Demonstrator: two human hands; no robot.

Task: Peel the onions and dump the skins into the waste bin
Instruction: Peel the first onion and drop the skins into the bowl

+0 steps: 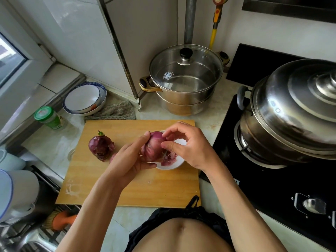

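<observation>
One purple onion [153, 148], skin loosened

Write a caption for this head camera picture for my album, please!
Two hands peel a red onion over a white bowl on a cutting board.

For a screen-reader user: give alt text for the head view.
Left hand holds a red onion over a white bowl of skins while the right hand pinches its skin. A second onion sits on the cutting board, pots behind.
</observation>
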